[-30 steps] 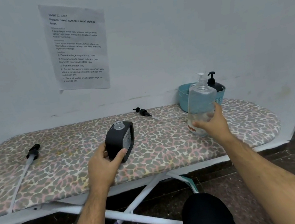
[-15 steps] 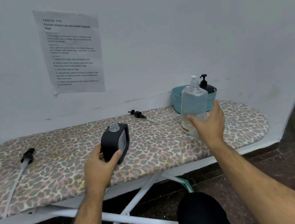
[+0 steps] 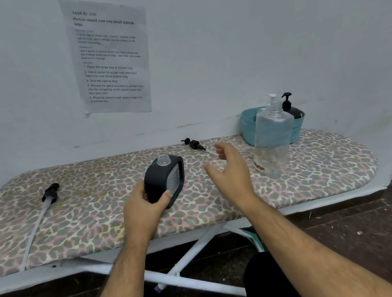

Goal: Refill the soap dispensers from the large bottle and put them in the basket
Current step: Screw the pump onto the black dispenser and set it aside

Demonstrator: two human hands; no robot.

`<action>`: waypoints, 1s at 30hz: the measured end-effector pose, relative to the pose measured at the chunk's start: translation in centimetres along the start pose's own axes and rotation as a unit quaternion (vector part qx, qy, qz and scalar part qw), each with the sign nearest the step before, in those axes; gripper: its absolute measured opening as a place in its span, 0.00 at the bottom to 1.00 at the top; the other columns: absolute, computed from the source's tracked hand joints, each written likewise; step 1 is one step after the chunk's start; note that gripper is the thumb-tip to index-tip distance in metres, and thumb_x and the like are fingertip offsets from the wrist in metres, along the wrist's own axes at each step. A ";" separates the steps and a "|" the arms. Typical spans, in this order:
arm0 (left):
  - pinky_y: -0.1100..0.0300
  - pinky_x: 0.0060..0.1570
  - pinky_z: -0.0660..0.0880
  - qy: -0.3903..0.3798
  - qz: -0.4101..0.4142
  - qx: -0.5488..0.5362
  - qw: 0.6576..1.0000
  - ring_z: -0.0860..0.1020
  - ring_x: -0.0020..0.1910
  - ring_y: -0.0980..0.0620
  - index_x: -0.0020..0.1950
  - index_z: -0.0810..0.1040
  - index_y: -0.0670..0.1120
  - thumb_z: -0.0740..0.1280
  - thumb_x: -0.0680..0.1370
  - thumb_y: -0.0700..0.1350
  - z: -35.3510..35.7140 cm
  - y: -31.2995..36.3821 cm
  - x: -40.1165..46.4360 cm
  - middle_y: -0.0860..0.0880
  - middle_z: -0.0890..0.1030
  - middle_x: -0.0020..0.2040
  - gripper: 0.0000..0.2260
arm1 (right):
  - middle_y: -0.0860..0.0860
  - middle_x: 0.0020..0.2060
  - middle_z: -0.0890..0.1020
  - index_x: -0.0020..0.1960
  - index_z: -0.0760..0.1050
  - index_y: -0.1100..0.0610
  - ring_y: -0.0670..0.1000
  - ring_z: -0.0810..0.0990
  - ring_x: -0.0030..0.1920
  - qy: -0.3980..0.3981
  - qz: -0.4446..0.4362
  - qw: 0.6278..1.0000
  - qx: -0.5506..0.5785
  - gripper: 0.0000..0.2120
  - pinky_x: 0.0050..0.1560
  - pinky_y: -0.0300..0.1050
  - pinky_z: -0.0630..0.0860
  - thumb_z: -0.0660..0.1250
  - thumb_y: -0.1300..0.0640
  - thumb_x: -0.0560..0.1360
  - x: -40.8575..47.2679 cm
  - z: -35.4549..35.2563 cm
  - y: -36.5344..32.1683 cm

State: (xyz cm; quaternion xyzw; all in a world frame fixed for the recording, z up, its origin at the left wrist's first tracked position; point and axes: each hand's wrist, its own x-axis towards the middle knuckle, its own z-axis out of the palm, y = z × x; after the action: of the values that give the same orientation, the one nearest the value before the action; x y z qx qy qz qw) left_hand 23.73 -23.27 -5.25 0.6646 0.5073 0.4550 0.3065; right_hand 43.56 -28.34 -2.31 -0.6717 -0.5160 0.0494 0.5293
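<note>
Board's 9 o'clock end: 1 long pump with white tube (image 3: 48,199), lying loose on the ironing board (image 3: 323,173).

Centre: black dispenser (image 3: 165,180) upright, neck uncapped. Left hand (image 3: 145,206) grips its lower body, thumb across the front face.

At 12 o'clock from the dispenser, near the wall: short black pump head (image 3: 193,144), lying flat (probably this dispenser's own).

At 3 o'clock from the dispenser: right hand (image 3: 232,170) in the air, fingers spread and relaxed, holding nothing, between dispenser and clear bottle.

Further toward 3 o'clock: clear bottle (image 3: 272,138) standing upright, pump on, apart from the hand. Behind it, teal basket (image 3: 251,126) against the wall, 1 black pump bottle (image 3: 290,108) already inside.

Judgement: step is closing or filling the open dispenser. The next move calls for the right hand to reach the pump head at 12 o'clock and seat it in the neck.
</note>
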 end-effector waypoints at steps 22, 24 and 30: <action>0.57 0.52 0.80 -0.045 -0.004 -0.057 0.997 0.80 0.50 0.65 0.56 0.71 0.65 0.73 0.74 0.47 0.2 -2.3 1.9 0.64 0.80 0.50 0.18 | 0.53 0.59 0.80 0.70 0.68 0.54 0.53 0.81 0.52 -0.081 0.057 0.977 -0.188 0.26 0.55 0.56 0.79 0.69 0.51 0.75 13.7 10.9 4.3; 0.56 0.52 0.80 -0.040 -0.001 -0.052 0.998 0.80 0.50 0.65 0.56 0.71 0.65 0.73 0.74 0.48 0.3 -2.4 2.0 0.64 0.81 0.49 0.17 | 0.53 0.55 0.81 0.69 0.68 0.53 0.55 0.81 0.49 -0.090 0.066 0.968 -0.224 0.25 0.51 0.57 0.79 0.69 0.49 0.74 15.0 12.0 5.3; 0.49 0.49 0.80 -0.030 0.015 -0.035 0.999 0.81 0.48 0.58 0.53 0.73 0.62 0.70 0.71 0.53 0.6 -2.7 2.0 0.57 0.82 0.47 0.13 | 0.51 0.49 0.80 0.63 0.69 0.55 0.54 0.79 0.48 -0.138 0.093 0.945 -0.283 0.21 0.53 0.56 0.78 0.68 0.47 0.76 17.1 13.6 6.5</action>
State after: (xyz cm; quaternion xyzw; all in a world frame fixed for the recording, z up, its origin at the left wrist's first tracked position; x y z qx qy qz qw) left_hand 23.30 -20.51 -7.27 0.6745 0.4717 0.4569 0.3374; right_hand 47.34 -6.03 -4.97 -0.8254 -0.5121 0.0428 0.2339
